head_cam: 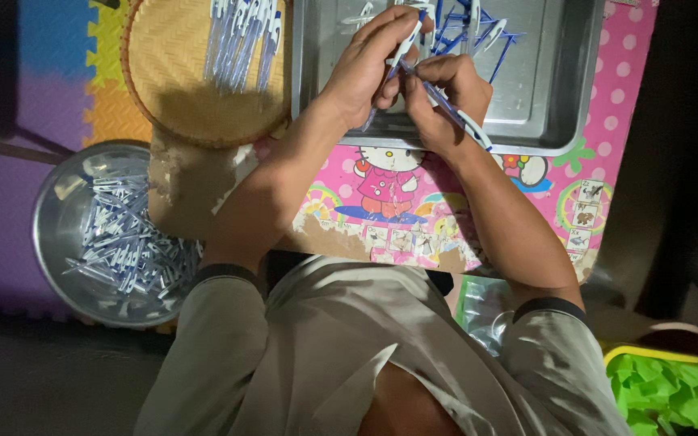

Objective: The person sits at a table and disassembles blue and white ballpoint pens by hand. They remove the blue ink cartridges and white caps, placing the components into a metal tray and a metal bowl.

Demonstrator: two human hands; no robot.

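Observation:
My left hand (365, 69) grips a white pen barrel (405, 46) over the front part of a metal tray (559, 89). My right hand (446, 101) holds a blue-and-white pen (456, 115) whose tip points at the barrel in the left hand. The two hands touch each other above the tray. Loose blue and white pen parts (470, 28) lie in the tray just beyond the fingers.
A woven basket (167, 73) with several pens stands at the left of the tray. A round metal bowl (58, 234) full of pen parts sits lower left on foam mats. The low table (607, 161) has a pink cartoon top. A yellow bin with green bits (672, 387) is at lower right.

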